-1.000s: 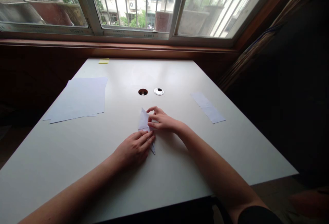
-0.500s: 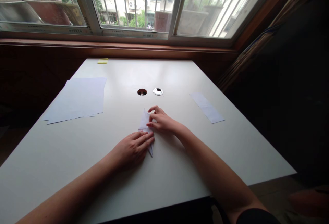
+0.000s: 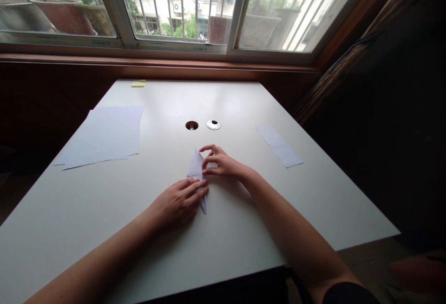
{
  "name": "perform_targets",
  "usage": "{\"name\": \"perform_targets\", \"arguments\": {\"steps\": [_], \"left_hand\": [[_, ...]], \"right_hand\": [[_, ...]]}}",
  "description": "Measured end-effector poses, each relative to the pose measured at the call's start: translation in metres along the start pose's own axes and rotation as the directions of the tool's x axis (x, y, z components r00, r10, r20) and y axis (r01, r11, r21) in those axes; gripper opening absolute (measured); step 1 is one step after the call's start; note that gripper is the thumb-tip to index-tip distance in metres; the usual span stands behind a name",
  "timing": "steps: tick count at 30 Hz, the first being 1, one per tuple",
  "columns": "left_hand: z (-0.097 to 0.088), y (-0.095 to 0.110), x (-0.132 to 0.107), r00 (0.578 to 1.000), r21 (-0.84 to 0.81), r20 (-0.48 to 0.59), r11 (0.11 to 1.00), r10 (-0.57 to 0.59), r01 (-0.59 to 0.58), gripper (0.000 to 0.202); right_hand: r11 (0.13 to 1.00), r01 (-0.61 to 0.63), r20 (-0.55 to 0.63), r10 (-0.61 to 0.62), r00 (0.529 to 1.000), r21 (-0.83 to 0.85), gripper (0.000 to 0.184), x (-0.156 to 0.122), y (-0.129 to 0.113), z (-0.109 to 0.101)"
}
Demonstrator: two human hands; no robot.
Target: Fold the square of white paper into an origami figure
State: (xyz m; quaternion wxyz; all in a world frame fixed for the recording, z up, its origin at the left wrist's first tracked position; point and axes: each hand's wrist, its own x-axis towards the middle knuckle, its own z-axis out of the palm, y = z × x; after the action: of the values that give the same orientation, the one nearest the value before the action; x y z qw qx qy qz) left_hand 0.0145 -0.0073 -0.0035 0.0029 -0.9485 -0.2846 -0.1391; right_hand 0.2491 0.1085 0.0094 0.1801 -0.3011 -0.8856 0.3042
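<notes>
A small folded piece of white paper (image 3: 195,163) lies on the white table, narrowing to a point at its far end and another at its near end. Across its lower half rests my left hand (image 3: 184,196), palm down, fingers stretched out flat and pressing on it. My right hand (image 3: 221,162) is at the paper's right edge, with thumb and lower fingers pinched at the fold and the index finger bent near the far tip. The left fingers hide part of the paper's middle, and the right fingertips cover some of its right edge.
Large white sheets (image 3: 104,136) lie at the left of the table (image 3: 244,248). A white paper strip (image 3: 280,147) is at the right. Beyond my hands are a round cable hole (image 3: 191,125) and its metal cover (image 3: 213,124). Yellow sticky notes (image 3: 138,83) lie at the far edge.
My right fingers have shifted slightly right along the paper's edge, showing a little more of its upper part. My left hand stays in place on the paper.
</notes>
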Motion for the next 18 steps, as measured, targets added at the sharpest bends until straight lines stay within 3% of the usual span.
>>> {"name": "perform_targets", "arguments": {"steps": [6, 11, 18], "left_hand": [[-0.008, -0.014, -0.005, 0.997, -0.073, 0.015, 0.995, 0.069, -0.068, 0.047], [-0.009, -0.026, -0.010, 0.994, -0.139, 0.015, 0.985, 0.105, -0.102, 0.053], [-0.010, -0.023, -0.010, 0.997, -0.084, 0.047, 0.995, 0.064, -0.060, 0.050]], "right_hand": [[0.999, -0.015, 0.148, 0.010, 0.989, 0.035, 0.015, -0.003, 0.003, -0.010], [0.999, -0.030, 0.178, 0.027, 0.984, 0.011, 0.017, -0.007, 0.001, -0.011], [1.000, -0.019, 0.159, 0.021, 0.987, -0.018, 0.013, -0.011, -0.002, -0.010]]}}
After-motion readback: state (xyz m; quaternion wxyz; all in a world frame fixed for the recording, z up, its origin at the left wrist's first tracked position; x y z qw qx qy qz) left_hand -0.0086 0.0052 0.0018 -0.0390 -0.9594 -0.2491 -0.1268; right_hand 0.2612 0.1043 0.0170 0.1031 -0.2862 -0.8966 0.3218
